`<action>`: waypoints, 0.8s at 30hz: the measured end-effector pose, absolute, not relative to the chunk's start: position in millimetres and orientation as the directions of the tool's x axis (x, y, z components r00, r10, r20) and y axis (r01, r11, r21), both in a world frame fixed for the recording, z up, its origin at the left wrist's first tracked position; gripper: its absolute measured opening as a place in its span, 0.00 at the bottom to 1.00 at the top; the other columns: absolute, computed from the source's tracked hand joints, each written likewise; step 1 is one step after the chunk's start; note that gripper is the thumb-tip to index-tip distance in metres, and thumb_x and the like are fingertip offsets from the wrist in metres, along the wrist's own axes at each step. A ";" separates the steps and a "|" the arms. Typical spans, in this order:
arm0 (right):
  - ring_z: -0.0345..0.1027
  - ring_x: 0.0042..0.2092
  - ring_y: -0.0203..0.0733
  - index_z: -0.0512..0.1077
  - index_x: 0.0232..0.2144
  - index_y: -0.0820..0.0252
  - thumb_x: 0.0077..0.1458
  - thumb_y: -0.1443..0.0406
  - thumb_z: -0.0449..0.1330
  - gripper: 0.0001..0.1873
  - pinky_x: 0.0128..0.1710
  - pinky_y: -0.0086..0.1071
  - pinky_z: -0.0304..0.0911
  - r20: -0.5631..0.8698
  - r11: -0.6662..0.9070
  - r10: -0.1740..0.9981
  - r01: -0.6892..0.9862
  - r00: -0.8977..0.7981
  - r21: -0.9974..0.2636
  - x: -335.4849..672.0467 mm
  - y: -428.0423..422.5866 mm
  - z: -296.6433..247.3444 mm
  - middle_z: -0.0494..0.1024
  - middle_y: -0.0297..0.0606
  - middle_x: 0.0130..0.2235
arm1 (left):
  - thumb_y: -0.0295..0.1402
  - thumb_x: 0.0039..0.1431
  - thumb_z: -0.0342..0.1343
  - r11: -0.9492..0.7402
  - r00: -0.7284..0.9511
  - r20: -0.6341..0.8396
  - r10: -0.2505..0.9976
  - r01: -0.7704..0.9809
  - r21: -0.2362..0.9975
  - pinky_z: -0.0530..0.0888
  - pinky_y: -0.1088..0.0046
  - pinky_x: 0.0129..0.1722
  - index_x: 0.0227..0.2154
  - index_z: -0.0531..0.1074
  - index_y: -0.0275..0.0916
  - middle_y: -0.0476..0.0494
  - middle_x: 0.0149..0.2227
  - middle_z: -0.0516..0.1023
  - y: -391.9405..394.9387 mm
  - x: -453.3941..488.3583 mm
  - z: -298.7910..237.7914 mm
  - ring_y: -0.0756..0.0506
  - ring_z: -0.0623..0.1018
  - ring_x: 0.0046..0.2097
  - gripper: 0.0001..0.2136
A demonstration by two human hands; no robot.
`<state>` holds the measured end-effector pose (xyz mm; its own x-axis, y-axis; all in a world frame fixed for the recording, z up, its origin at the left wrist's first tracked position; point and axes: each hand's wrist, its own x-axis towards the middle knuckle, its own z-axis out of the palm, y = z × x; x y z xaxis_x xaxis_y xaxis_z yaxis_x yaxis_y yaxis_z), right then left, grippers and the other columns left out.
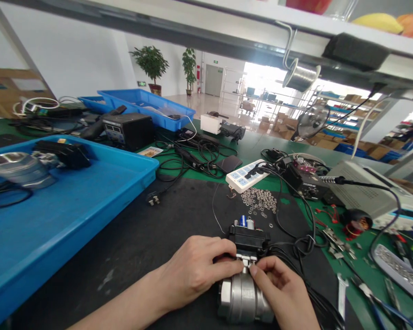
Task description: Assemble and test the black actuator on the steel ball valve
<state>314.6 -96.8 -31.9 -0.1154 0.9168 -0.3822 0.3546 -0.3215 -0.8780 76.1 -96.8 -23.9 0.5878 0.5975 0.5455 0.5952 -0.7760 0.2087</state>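
Note:
A metal ball valve (242,300) lies on the black mat near its front edge. A black actuator box (249,239) sits at its far end, with small blue and grey electronic parts showing on top. A bright metal bracket (245,259) joins the two. My left hand (199,266) reaches in from the left, its thumb and index finger closed at the bracket's left side. From the right, my right hand (278,284) pinches at the bracket's right side. Any small part between the fingertips of either hand is hidden.
Loose washers (259,200) lie scattered beyond the actuator, beside a white power strip (244,176). A blue tray (99,201) holding another valve (20,169) stands left. On the right are cables, a wrench (342,295), pliers (368,293) and a soldering station (304,181).

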 end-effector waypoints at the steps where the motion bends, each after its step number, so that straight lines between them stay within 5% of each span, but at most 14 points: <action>1: 0.55 0.31 0.39 0.73 0.33 0.64 0.45 0.37 0.64 0.34 0.31 0.34 0.49 -0.382 -0.320 0.917 0.363 -0.115 -0.875 314.2 -97.1 -30.9 0.67 0.36 0.28 | 0.29 0.65 0.59 -0.776 0.590 0.543 0.598 0.596 0.206 0.63 0.76 0.33 0.50 0.75 0.48 0.50 0.41 0.76 -97.1 75.9 -24.0 0.54 0.74 0.36 0.12; 24: 0.61 0.35 0.43 0.73 0.31 0.63 0.49 0.38 0.63 0.32 0.36 0.34 0.56 -0.375 -0.316 0.919 0.341 -0.122 -0.885 311.3 -99.6 -26.5 0.71 0.40 0.33 | 0.26 0.65 0.57 -0.777 0.574 0.552 0.604 0.580 0.247 0.68 0.77 0.35 0.50 0.75 0.43 0.48 0.41 0.78 -97.8 76.6 -24.1 0.53 0.75 0.37 0.12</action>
